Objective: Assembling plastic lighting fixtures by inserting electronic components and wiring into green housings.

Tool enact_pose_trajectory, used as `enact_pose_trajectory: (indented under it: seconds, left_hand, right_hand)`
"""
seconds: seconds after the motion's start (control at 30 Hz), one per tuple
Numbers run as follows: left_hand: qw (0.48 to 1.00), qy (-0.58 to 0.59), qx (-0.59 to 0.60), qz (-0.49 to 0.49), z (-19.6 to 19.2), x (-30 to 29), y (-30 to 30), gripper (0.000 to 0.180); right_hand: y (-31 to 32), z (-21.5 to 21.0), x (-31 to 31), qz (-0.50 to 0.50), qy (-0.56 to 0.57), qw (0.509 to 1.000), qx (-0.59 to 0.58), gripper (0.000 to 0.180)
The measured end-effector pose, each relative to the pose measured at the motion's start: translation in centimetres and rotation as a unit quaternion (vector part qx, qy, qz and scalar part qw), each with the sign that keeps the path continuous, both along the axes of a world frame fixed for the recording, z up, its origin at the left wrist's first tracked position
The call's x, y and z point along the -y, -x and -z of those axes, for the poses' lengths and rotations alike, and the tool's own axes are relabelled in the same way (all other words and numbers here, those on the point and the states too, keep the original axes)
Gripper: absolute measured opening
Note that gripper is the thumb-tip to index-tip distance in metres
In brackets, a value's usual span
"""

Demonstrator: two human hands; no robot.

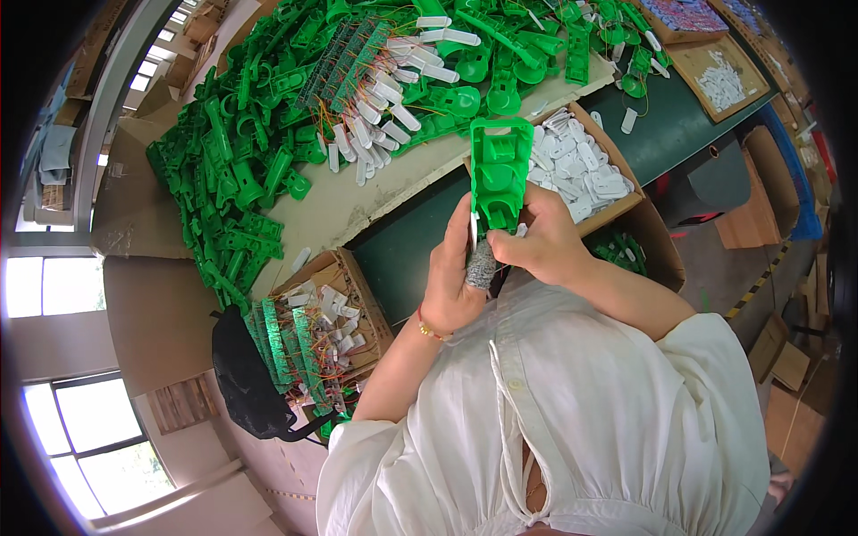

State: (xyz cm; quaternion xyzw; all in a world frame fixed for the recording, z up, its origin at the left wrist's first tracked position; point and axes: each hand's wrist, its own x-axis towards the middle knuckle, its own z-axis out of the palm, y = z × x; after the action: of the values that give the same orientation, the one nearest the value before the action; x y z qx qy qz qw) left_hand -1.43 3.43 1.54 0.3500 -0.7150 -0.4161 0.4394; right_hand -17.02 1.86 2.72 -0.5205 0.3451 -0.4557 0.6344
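2 hands, head view: the left hand (451, 277) wraps the left side of the held green housing (501, 170), and the right hand (550, 237) grips its near right corner, thumb bent in over the near end.
Held housing: upright between the hands, in front of the white shirt (590, 402), its open hollow side facing the wearer.
Pinch point: the thumbs meet close to the housing's near end; what exactly lies under them is too small to tell.
Grey wrap (481, 265): around what looks like the left thumb.
Progress: 1 housing is in hand; its far compartments look bare, so I judge it unfinished.
Left to do: probably much, given the large green heap (241, 152) far left, although which of those pieces are finished I cannot tell.
Far supply: circuit boards (344, 67) with wired white pieces (380, 103) on the heap.
Right supply: loose white parts (576, 170) in a carton just beyond the right hand.
Near left supply: more circuit boards (284, 344) by a cardboard box (368, 295).
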Motion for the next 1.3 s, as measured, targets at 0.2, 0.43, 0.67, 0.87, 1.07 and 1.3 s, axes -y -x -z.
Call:
enact_pose_trajectory:
  seconds: [0.2, 0.43, 0.67, 0.87, 1.07, 1.3]
  left_hand:
    - [0.990, -0.092, -0.100, 0.025, -0.2, 0.1, 0.0, 0.052]
    - [0.852, -0.358, -0.360, 0.126, -0.7, 1.3, -0.6, 0.059]
    - [0.827, -0.340, -0.433, 0.111, 0.5, 0.6, 0.1, 0.044]
    - [0.962, 0.063, 0.080, -0.253, -1.4, 1.2, 0.6, 0.077]
    - [0.984, 0.061, -0.056, -0.158, -1.2, 0.2, -0.4, 0.098]
    - [0.872, 0.129, 0.312, -0.355, 0.6, 6.6, -13.9, 0.065]
  right_hand:
    - [-0.9, 0.2, -0.3, 0.037, 0.006, 0.998, 0.059, 0.022]
    - [-0.3, 1.6, 0.7, -0.024, -0.063, 0.988, 0.138, 0.023]
    - [-0.4, 1.9, 0.4, -0.018, -0.055, 0.994, 0.091, 0.027]
    - [-0.7, 1.8, 1.1, -0.025, -0.073, 0.975, 0.206, 0.038]
    - [-0.3, 1.8, 1.8, -0.088, -0.161, 0.931, 0.316, 0.041]
    - [1.9, 1.8, 2.4, -0.103, -0.069, 0.950, 0.287, 0.045]
